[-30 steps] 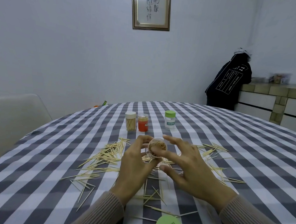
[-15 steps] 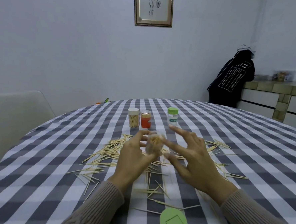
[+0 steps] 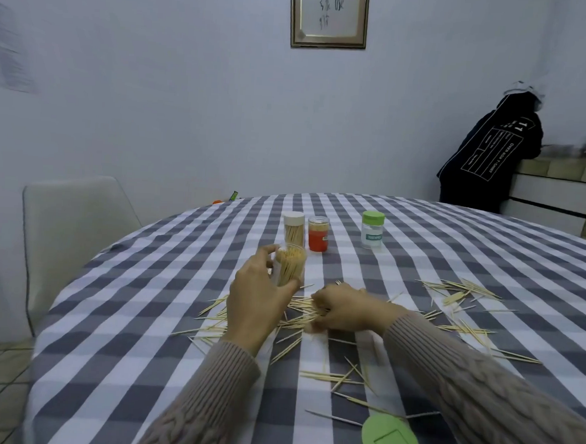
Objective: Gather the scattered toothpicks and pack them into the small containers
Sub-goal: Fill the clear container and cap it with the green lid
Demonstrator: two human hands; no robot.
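Note:
My left hand grips a clear open container full of toothpicks and holds it upright just above the checked tablecloth. My right hand lies on the pile of scattered toothpicks in the middle, its fingers curled into them. More loose toothpicks lie to the right and others nearer to me. A green lid lies at the front edge.
At the back of the table stand a white-capped container with toothpicks, an orange one and a green-capped one. A white chair is at the left. A person in a dark jacket stands at the right counter.
My left hand has turned the container upright and moved it left and away. My right hand has left the container and dropped onto the toothpick pile.

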